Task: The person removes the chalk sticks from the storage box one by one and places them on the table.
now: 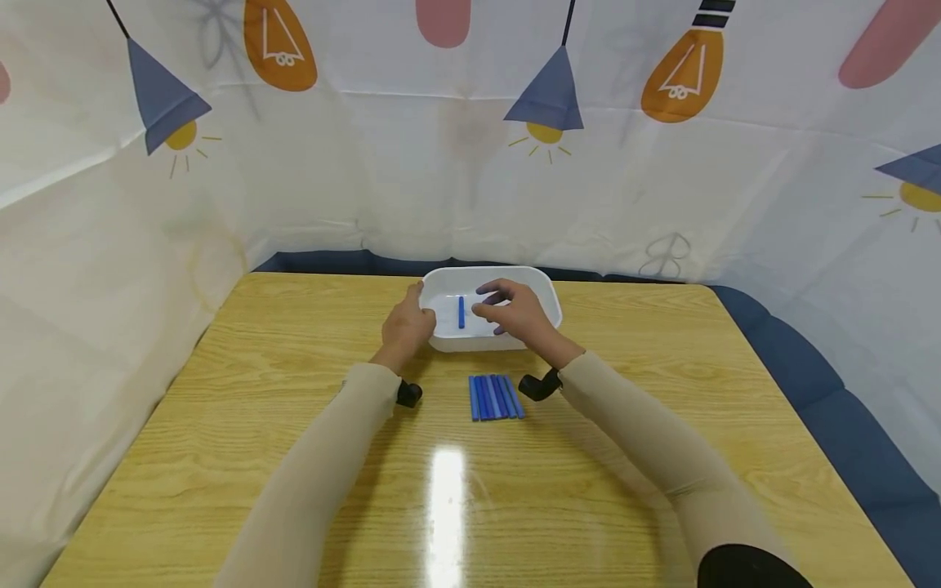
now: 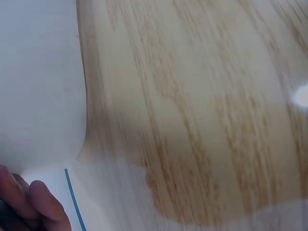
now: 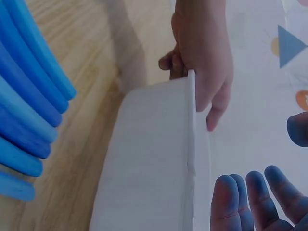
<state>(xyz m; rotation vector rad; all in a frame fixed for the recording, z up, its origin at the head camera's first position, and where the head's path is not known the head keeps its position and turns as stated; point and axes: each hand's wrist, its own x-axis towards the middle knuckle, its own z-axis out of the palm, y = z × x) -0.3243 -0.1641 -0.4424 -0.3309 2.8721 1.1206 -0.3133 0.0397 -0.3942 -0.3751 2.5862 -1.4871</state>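
On the table is a white plastic tray [image 1: 491, 343] with one slim blue stick [image 1: 461, 312] lying on its floor. My left hand [image 1: 408, 325] grips the tray's left rim, with fingers on either side of the wall, as the right wrist view also shows. Over the tray's right half hovers my right hand [image 1: 518, 312], thumb and fingers spread apart, nothing between them. Its fingertips [image 3: 269, 177] look stained blue. In front of the tray, several blue sticks [image 1: 496, 398] lie side by side in a row.
The wooden table [image 1: 220, 457] reaches the printed cloth wall [image 1: 412, 180] at the back. Dark blue fabric [image 1: 801, 359] lies along the table's right and far edges. A glare spot [image 1: 446, 506] shines on the near tabletop.
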